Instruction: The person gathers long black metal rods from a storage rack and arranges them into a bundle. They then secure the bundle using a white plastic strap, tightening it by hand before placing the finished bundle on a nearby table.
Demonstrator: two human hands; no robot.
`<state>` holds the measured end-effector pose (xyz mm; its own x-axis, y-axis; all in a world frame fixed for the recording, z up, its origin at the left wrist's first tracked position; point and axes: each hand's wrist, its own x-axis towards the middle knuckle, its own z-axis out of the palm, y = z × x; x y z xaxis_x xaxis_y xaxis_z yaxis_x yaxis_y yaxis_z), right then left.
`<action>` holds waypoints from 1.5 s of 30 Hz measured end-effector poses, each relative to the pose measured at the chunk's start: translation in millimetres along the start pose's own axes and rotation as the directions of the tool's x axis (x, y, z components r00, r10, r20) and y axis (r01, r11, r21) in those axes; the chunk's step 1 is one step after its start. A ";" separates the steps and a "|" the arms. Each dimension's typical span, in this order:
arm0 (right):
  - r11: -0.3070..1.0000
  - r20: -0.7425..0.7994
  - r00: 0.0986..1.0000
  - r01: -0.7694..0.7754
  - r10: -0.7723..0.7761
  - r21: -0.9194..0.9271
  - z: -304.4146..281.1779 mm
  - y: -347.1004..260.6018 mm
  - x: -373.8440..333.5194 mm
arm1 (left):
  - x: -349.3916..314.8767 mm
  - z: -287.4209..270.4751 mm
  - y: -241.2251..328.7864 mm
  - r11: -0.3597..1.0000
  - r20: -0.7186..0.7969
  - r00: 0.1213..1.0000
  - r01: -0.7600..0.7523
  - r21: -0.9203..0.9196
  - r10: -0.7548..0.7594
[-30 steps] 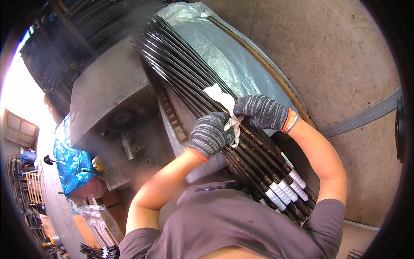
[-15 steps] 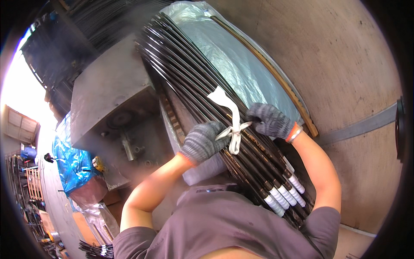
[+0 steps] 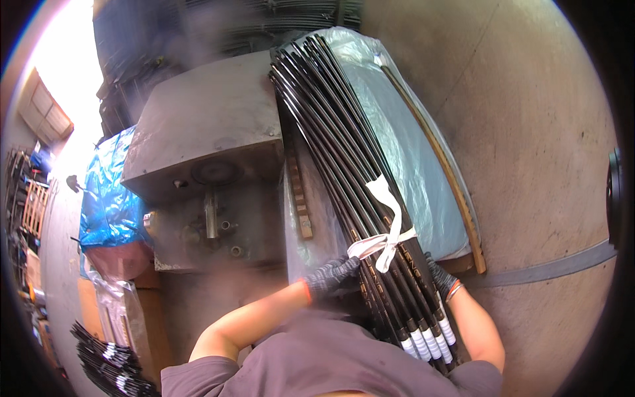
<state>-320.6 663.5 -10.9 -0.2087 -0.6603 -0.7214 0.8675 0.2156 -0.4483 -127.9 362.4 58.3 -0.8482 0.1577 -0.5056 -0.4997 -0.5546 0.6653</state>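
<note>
A long bundle of glossy black rods [image 3: 334, 142] lies lengthwise in front of me, its near ends wrapped in white [image 3: 428, 345]. A white cloth strip [image 3: 391, 241] is knotted around the bundle, with one loose tail pointing away from me. My left hand [image 3: 332, 275], in a grey knitted glove with an orange cuff, grips the bundle's left side just below the strip. On the opposite side my right hand [image 3: 442, 276], gloved alike, holds the bundle's right edge. The rods hide most of the fingers of both hands.
Plastic-wrapped material [image 3: 423, 192] lies under the rods, with a wooden strip [image 3: 436, 152] along its right. A grey metal machine housing [image 3: 211, 119] stands left. Beyond it are a blue plastic-covered stack [image 3: 112, 192] and more black rods [image 3: 109, 360] low at left.
Both hands have left the knot's ends and moved down to the bundle's two sides. The strip's knot now sits with its ends free. The view has shifted, and the bundle appears farther right.
</note>
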 end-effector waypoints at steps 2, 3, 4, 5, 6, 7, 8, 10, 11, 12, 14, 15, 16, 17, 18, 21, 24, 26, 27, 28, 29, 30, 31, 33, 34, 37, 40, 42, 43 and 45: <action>0.997 -0.070 0.997 0.042 -0.037 0.063 17.4 -1.3 -13.2 | -1.4 12.5 6.8 0.998 0.008 0.998 -0.061 -0.009 0.061; 0.996 -0.084 0.995 0.063 -0.058 0.058 24.2 -1.3 -16.7 | -2.9 19.5 11.1 0.995 -0.014 0.995 -0.098 -0.032 0.097; 0.996 -0.093 0.993 0.077 -0.074 0.035 29.4 0.0 -19.0 | -6.2 25.7 14.1 0.990 -0.039 0.991 -0.131 -0.054 0.129; 0.995 -0.102 0.990 0.095 -0.095 -0.002 34.6 0.6 -22.4 | -11.9 28.3 25.1 0.981 0.077 0.980 -0.179 -0.079 0.185; 0.993 -0.112 0.987 0.112 -0.115 -0.033 39.3 1.3 -25.7 | -11.6 26.7 27.2 0.966 0.152 0.954 -0.253 -0.049 0.257; 0.990 -0.128 0.982 0.130 -0.137 -0.062 41.5 5.2 -30.7 | -7.7 26.5 28.3 0.947 0.233 0.920 -0.319 -0.026 0.316; 0.985 -0.128 0.980 0.141 -0.153 -0.104 50.7 6.4 -30.0 | -0.9 19.5 23.2 0.900 0.256 0.876 -0.434 0.046 0.409; 0.973 -0.141 0.971 0.170 -0.193 -0.158 66.7 15.6 -37.0 | 7.4 9.9 18.7 0.755 0.332 0.760 -0.631 0.175 0.558; 0.967 -0.154 0.965 0.187 -0.214 -0.175 72.9 22.7 -42.2 | 3.4 9.4 15.5 0.752 0.326 0.751 -0.641 0.151 0.574; 0.960 -0.168 0.957 0.204 -0.237 -0.190 80.0 29.9 -46.0 | -2.0 8.2 14.4 0.748 0.320 0.742 -0.651 0.130 0.590; 0.948 -0.203 0.939 0.232 -0.277 -0.219 95.4 47.7 -58.5 | -13.6 5.5 19.2 0.733 0.348 0.722 -0.668 0.127 0.597; 0.942 -0.219 0.930 0.243 -0.294 -0.231 104.6 57.6 -65.2 | -18.9 2.2 16.4 0.734 0.383 0.701 -0.674 0.081 0.601; 0.938 -0.235 0.921 0.255 -0.310 -0.236 114.2 71.7 -73.4 | -26.9 -3.6 10.9 0.737 0.415 0.682 -0.675 0.039 0.602; 0.932 -0.255 0.910 0.266 -0.327 -0.246 123.9 84.1 -80.6 | -34.4 -8.6 5.2 0.740 0.447 0.661 -0.672 -0.004 0.603; 0.927 -0.275 0.897 0.279 -0.345 -0.252 134.6 97.2 -89.7 | -39.2 -11.5 -0.5 0.717 0.476 0.633 -0.697 0.007 0.611; 0.914 -0.322 0.866 0.305 -0.383 -0.267 167.8 136.4 -111.9 | -53.0 -19.0 -21.3 0.724 0.589 0.538 -0.679 -0.122 0.603; 0.899 -0.357 0.837 0.316 -0.415 -0.304 207.6 161.8 -124.1 | -42.3 -21.0 -41.7 0.469 0.683 0.428 -0.872 0.140 0.592; 0.897 -0.406 0.809 0.319 -0.426 -0.307 224.5 182.5 -137.8 | -88.4 -20.5 -29.4 0.463 0.728 0.328 -0.886 0.017 0.602; 0.895 -0.394 0.814 0.316 -0.426 -0.315 231.7 186.0 -136.6 | -97.9 -26.2 -31.1 0.370 0.725 0.267 -0.929 0.019 0.634; 0.890 -0.376 0.821 0.312 -0.429 -0.333 238.0 187.8 -135.9 | -106.0 -30.2 -32.6 0.269 0.720 0.205 -0.963 0.026 0.663; 0.884 -0.379 0.817 0.304 -0.434 -0.355 253.3 191.6 -143.6 | -108.7 -33.1 -30.6 0.172 0.732 0.161 -0.983 0.061 0.662; 0.871 -0.355 0.821 0.310 -0.448 -0.382 254.3 185.1 -138.2 | -114.3 -39.7 -30.5 0.139 0.722 0.151 -0.987 0.077 0.675; 0.866 -0.342 0.826 0.305 -0.448 -0.397 259.0 185.7 -139.0 | -121.9 -42.0 -32.5 0.180 0.711 0.194 -0.979 0.096 0.676; 0.858 -0.321 0.839 0.287 -0.440 -0.427 267.9 185.2 -143.3 | -150.2 -44.2 -29.6 0.062 0.686 0.152 -0.986 0.154 0.711; 0.852 -0.303 0.850 0.274 -0.432 -0.445 274.9 183.4 -142.4 | -169.5 -44.4 -27.9 0.133 0.669 0.240 -0.969 0.208 0.704; 0.793 -0.179 0.889 0.265 -0.421 -0.548 281.0 157.7 -131.0 | -187.4 -47.4 -31.1 0.274 0.562 0.327 -0.945 0.179 0.760; 0.767 -0.118 0.930 0.209 -0.347 -0.606 295.5 158.3 -139.5 | -242.9 -33.2 -63.5 0.527 0.346 0.511 -0.848 0.052 0.787; 0.743 -0.074 0.953 0.180 -0.294 -0.645 310.3 160.8 -157.3 | -268.9 -17.0 -96.0 0.656 0.206 0.666 -0.744 0.127 0.717; 0.713 -0.045 0.960 0.173 -0.276 -0.680 315.1 151.6 -167.0 | -284.1 -6.0 -90.9 0.686 0.116 0.702 -0.712 0.147 0.703; 0.680 0.002 0.976 0.154 -0.219 -0.717 325.5 142.4 -189.9 | -332.9 26.5 -90.6 0.665 0.017 0.672 -0.736 0.126 0.740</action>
<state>-10.4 585.4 234.0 -0.3927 -0.6927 -0.6050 0.2345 0.5607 -0.7942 195.1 381.8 180.9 -0.9430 -0.2908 0.1618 0.2696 -0.3825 0.8838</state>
